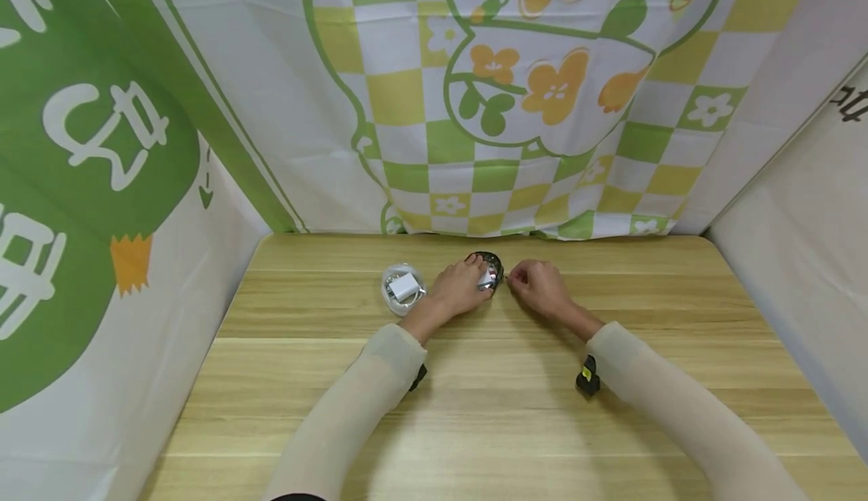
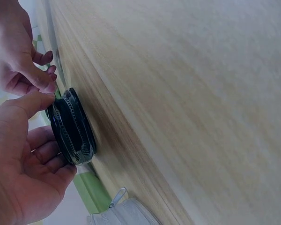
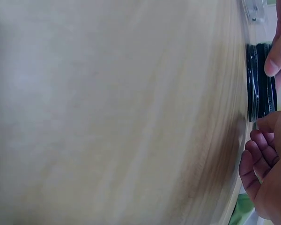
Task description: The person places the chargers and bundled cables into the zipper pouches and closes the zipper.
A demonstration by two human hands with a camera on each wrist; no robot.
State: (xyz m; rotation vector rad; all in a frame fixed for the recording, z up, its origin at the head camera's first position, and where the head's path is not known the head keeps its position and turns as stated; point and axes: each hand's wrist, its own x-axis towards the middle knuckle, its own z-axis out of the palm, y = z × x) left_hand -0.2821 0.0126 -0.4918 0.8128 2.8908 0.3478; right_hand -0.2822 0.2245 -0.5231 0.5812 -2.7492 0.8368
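A small round black zip case [image 1: 495,264] with a partly see-through top stands near the far edge of the table. My left hand [image 1: 461,288] grips it from the left, fingers curled about its side; in the left wrist view zipper teeth run round the case [image 2: 76,129]. At its right edge my right hand [image 1: 540,288] pinches the zipper pull between thumb and forefinger, the pull itself mostly hidden by the fingertips. In the right wrist view the black case [image 3: 262,86] lies between both hands.
Left of my left hand lies a clear-white round zip case [image 1: 389,303] with a white charger block [image 1: 404,287] and cable visible in it. The wooden table [image 1: 502,418] meets a printed curtain [image 1: 400,102] at the back. Cloth walls hang on both sides.
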